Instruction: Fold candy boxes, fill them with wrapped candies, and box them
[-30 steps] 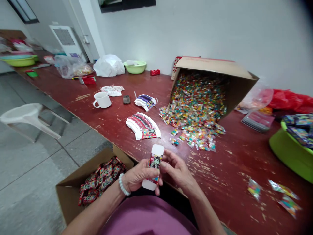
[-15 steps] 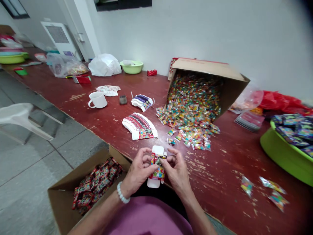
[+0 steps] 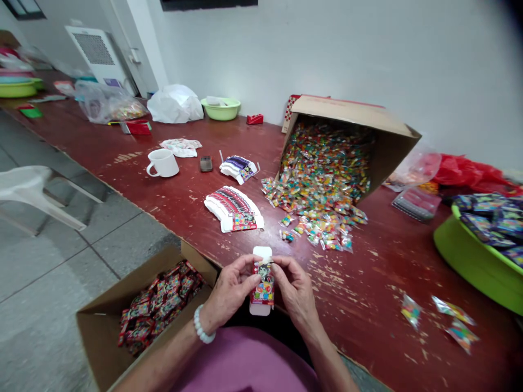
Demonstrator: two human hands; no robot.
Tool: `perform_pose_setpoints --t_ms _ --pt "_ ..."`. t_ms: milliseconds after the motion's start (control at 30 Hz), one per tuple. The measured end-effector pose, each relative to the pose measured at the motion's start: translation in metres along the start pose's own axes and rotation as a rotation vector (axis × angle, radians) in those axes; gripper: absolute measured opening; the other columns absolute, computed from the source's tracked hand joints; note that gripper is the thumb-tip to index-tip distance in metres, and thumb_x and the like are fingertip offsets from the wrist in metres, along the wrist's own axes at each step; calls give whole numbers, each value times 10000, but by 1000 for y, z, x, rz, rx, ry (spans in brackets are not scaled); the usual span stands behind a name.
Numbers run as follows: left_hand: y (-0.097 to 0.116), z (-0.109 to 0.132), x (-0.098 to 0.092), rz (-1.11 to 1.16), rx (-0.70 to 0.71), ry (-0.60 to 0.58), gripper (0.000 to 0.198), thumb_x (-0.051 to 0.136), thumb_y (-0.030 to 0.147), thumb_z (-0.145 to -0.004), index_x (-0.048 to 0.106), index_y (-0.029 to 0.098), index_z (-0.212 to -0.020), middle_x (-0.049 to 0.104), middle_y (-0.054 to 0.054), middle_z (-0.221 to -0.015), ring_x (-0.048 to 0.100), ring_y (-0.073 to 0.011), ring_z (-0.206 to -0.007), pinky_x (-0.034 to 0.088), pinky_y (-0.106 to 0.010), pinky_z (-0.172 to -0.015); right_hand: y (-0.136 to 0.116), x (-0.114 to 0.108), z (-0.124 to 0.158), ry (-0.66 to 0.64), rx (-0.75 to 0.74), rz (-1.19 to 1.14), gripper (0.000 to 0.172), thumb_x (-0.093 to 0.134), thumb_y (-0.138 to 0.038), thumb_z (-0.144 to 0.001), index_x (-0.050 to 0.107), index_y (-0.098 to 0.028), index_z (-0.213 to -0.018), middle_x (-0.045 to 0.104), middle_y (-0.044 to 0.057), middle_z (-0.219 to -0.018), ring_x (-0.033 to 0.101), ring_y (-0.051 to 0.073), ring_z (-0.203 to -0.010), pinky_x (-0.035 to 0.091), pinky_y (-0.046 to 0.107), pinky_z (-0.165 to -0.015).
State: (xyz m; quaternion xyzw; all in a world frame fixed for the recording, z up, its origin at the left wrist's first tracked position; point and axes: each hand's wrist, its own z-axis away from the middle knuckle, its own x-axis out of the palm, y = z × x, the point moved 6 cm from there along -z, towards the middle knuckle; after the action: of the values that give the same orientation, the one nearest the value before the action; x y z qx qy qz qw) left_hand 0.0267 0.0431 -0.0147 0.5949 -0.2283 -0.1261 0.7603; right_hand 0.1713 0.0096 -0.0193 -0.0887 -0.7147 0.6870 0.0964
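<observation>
A small red printed candy box [image 3: 263, 288] is held upright between my hands at the table's front edge, its white end flaps sticking out at top and bottom. My left hand [image 3: 232, 286] grips its left side with thumb and fingers. On the opposite side, my right hand [image 3: 296, 288] pinches the upper right edge. Just beyond lies a fanned stack of flat red box blanks [image 3: 235, 209]. Small clear packets of colourful candy [image 3: 322, 218] spill from a tipped cardboard carton [image 3: 392, 147].
Below the table at left, an open cardboard box [image 3: 96, 337] holds several filled red boxes. A white mug [image 3: 163, 163], purple box blanks [image 3: 239, 169] and a green basin [image 3: 453, 256] of purple boxes stand on the table. A white stool [image 3: 36, 188] is at left.
My right fingers have shifted on the candy box, whose side tabs no longer stick out at the right. The box now faces me more squarely. The view has moved slightly.
</observation>
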Motion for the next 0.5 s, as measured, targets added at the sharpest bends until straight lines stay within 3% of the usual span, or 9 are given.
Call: perform_pose_setpoints --t_ms 267,400,500 --pt "-1 3 4 -72 -44 -61 261 656 354 -832 654 164 -1010 682 -35 -870 602 -164 -791 486 -265 -744 -4 -5 -3 -271 86 62 258 612 -412 -882 615 -177 -774 583 -23 -710 519 127 -663 429 235 -637" --pt "1 2 5 -134 -23 -83 258 618 378 -857 670 164 -990 687 -41 -895 606 -179 -824 485 -275 -771 4 -5 -3 -189 115 -76 268 695 -409 -813 618 -168 -723 605 -9 -709 535 129 -654 443 253 -657" --pt "0 0 5 -130 -8 -86 262 631 385 -850 683 159 -973 693 -47 -912 612 -182 -830 486 -279 -774 9 -7 -3 -77 161 -216 312 789 -390 -714 641 -205 -917 625 -26 -729 569 130 -648 466 252 -651"
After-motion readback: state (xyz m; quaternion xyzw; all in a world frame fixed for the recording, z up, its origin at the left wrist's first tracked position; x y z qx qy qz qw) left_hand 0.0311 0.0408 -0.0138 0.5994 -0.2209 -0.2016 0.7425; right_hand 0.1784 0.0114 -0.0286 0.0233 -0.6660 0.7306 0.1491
